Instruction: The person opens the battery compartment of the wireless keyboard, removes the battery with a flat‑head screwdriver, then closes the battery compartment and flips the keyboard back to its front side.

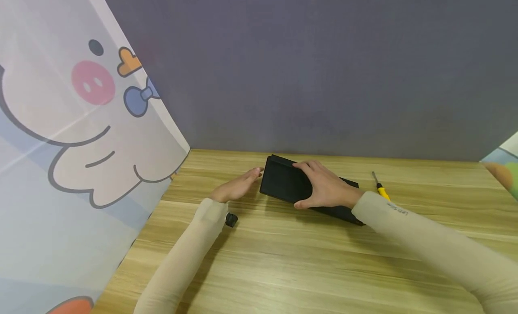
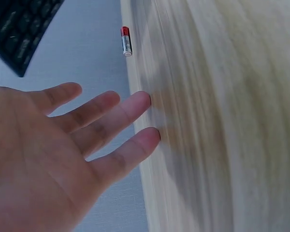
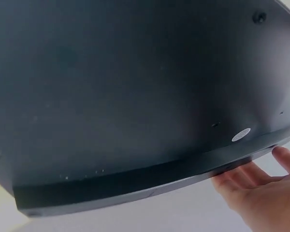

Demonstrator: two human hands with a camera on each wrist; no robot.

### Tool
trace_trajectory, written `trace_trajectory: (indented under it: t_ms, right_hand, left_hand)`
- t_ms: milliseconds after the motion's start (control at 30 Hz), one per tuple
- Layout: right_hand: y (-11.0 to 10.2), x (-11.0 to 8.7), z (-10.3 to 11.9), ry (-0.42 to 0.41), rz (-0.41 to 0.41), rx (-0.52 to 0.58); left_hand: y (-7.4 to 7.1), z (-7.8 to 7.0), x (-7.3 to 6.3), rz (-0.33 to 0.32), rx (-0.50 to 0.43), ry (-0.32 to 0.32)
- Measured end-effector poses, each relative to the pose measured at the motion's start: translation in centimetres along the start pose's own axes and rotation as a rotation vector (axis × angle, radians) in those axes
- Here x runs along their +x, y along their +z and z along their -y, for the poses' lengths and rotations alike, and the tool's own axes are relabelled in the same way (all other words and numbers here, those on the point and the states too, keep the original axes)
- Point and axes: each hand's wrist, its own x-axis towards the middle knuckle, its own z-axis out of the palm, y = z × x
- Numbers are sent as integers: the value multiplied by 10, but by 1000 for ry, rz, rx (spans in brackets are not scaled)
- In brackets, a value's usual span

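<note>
A black keyboard [image 1: 283, 181] is held above the table, its plain underside [image 3: 116, 96] toward the head and right wrist cameras. My right hand [image 1: 325, 186] grips it across the back, thumb at the near edge and fingers at the far edge. Some keys [image 2: 19, 29] show at the upper left of the left wrist view. My left hand [image 1: 238, 186] is beside the keyboard's left end, holding nothing, with its fingers extended and spread. An AA-style battery [image 2: 126, 41], red and silver, lies near the table's edge in the left wrist view; I cannot make it out in the head view.
A screwdriver [image 1: 382, 190] with a yellow and black handle lies on the wood-grain table [image 1: 283, 269], right of the keyboard. A grey panel [image 1: 315, 71] rises behind the table. On the left stands a cartoon-printed panel [image 1: 32, 179].
</note>
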Motion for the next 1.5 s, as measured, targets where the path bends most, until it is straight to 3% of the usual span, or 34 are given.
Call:
trace_trajectory:
  t_ms: [467,733,967,1133,1400,1500]
  right_hand:
    - [-25,-3,6,83,-98,150]
    - [-36,0,12,92,-168,169]
    - [-34,2,16,89,-246,238]
    - [-31,4,16,34,-323,356]
    - [-30,7,25,-141,-431,540]
    - [-34,2,33,-178,-447,574]
  left_hand:
    - [1,6,0,-39,70,-36]
    - [1,9,3,-75,112,6]
    - [6,2,4,-82,80,41]
    - [13,-3,9,-64,60,97]
    - [19,-12,17,-30,21,132]
    - [22,-16,20,-12,55,167]
